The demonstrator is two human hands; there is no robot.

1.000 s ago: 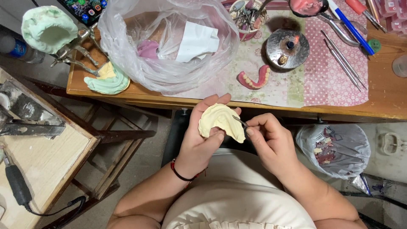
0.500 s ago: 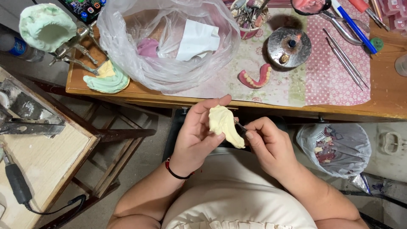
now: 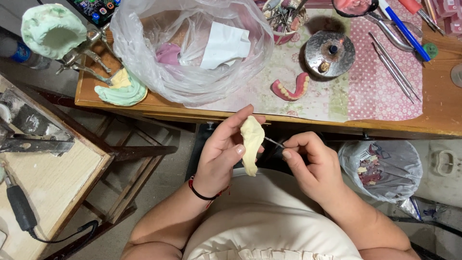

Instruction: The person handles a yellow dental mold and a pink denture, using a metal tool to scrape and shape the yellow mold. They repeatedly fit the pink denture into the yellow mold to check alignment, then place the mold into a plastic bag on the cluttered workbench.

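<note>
Cream-yellow plaster cast (image 3: 251, 143) sits edge-on in my left hand (image 3: 224, 151), held just below the bench (image 3: 433, 120) edge, over my lap. Left fingers (image 3: 239, 149) wrap it from the side, thumb pressed on the near face, other fingers curled behind; a firm grasp, not released. My right hand (image 3: 313, 166) is just right of the cast, fingers pinched closed on a thin metal tool (image 3: 274, 141) whose tip touches the cast's right edge. Judging by that, trimming or scraping of the cast is underway, not finished; I can't tell how much of its surface is already cleaned, since only the edge shows. Above the cast on the bench lies a pink denture (image 3: 290, 88), untouched. Up-left of the cast is a clear plastic bag (image 3: 192, 48); farther left, a green impression (image 3: 121, 89). Right of the cast, below the bench, a lined waste bin (image 3: 380, 168) holds scraps.
</note>
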